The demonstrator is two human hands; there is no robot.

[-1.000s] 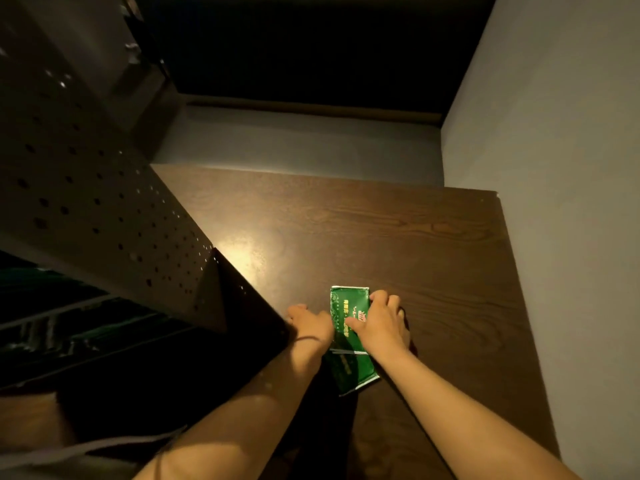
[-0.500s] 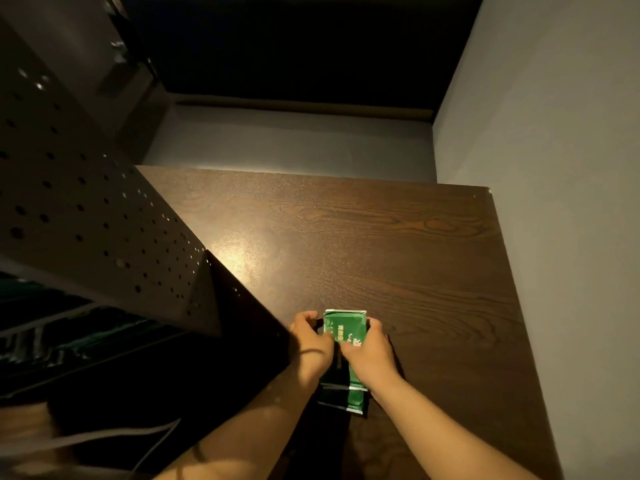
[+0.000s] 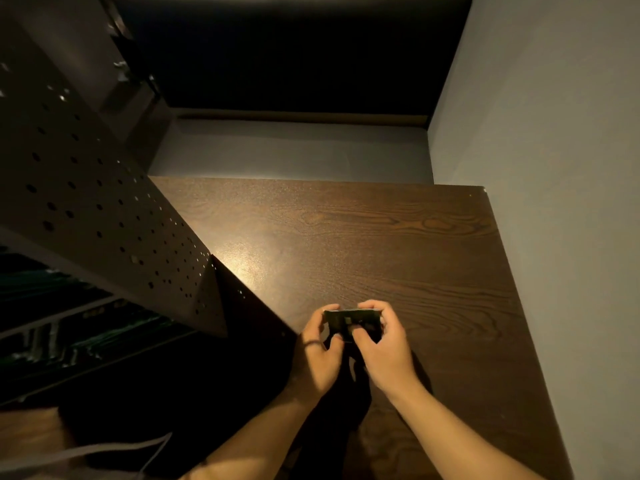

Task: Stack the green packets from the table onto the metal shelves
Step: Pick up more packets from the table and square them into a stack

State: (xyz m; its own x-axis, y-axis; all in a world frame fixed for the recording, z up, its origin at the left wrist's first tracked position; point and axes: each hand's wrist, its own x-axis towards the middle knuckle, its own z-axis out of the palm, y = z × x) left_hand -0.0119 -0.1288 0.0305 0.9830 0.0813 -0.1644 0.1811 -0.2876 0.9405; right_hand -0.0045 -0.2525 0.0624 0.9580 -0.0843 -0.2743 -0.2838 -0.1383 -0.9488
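A green packet (image 3: 351, 320) is held upright on its edge above the brown wooden table (image 3: 381, 244), so it looks dark and narrow. My left hand (image 3: 318, 355) grips its left end and my right hand (image 3: 384, 348) grips its right end, thumbs on the near face. The metal shelves (image 3: 86, 317) stand to the left, with rows of green packets dimly visible on them under the perforated side panel (image 3: 104, 216).
A grey wall (image 3: 554, 168) runs along the table's right edge. Beyond the table's far edge lies a grey floor strip (image 3: 294, 150) and a dark area. A pale strap (image 3: 104, 452) hangs at the bottom left.
The packet lay flat on the table under both hands. Both hands took hold of it, drew it nearer and tipped it up on edge, off the tabletop.
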